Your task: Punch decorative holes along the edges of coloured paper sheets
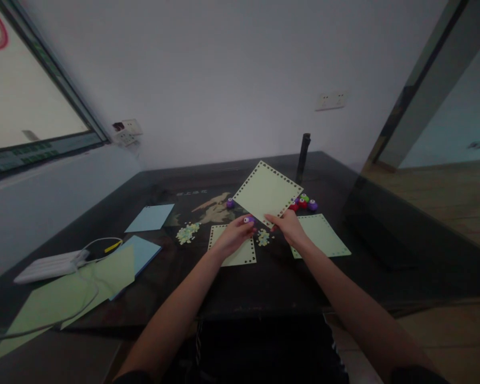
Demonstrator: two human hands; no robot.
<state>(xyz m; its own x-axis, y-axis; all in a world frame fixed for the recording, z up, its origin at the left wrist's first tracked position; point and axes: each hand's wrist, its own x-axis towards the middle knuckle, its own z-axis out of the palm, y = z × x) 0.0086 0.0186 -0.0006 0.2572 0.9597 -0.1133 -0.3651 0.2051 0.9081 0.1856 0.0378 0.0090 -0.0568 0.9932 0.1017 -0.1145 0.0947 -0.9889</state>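
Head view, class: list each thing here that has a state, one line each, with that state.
Held sheet: lifted, tilted, edges punched with holes.
Left hand: closed on a purple punch.
Right hand: pinching the held sheet's lower corner.
Sheet under left hand: flat, punched edges.
Right sheet: flat, punched.
Paper scraps: loose pile.
Blue sheets: flat.

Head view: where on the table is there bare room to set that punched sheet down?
Bare table lies along the near edge, below the two flat sheets. Another dark patch sits between the blue paper and the scraps. Around the hands, the raised sheet and the punches it is crowded.
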